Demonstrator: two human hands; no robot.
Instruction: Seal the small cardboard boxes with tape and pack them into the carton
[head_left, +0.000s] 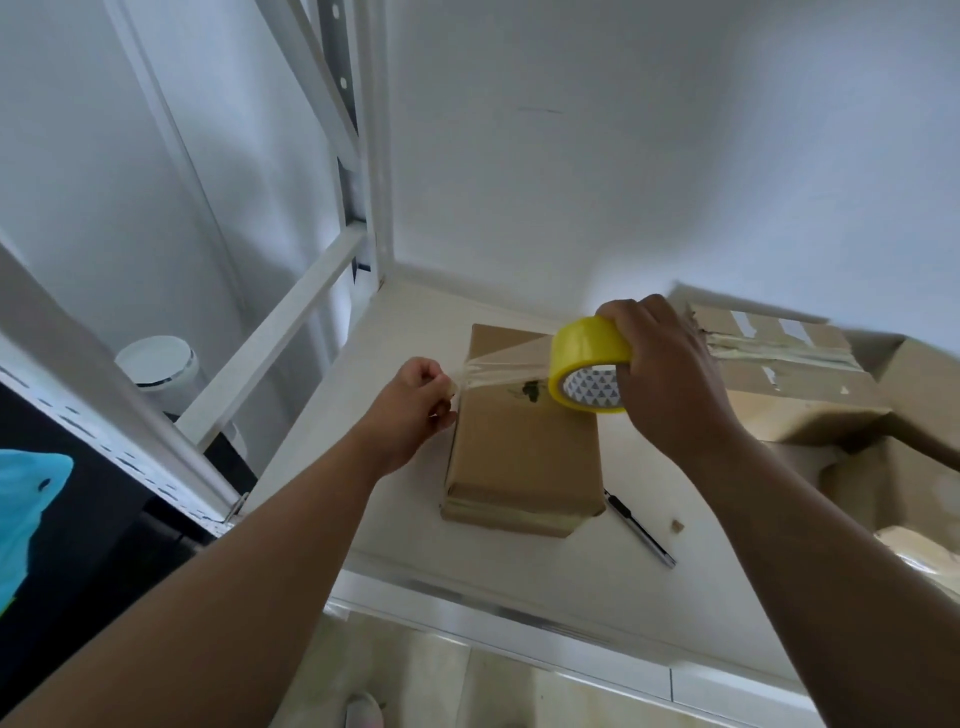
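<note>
1. Head view, hands: the tape roll (589, 365), yellow, is gripped by the right hand (670, 374) right of centre frame; the free end of the clear tape strip (498, 371) is pinched by the left hand (415, 410) at centre.
2. Small cardboard box (524, 447): laid closed on the white shelf (649, 597) at centre frame, under the stretched strip.
3. Carton (883, 447): open, placed at the right edge.
4. Utility knife (641, 530): laid just right of the box.
</note>
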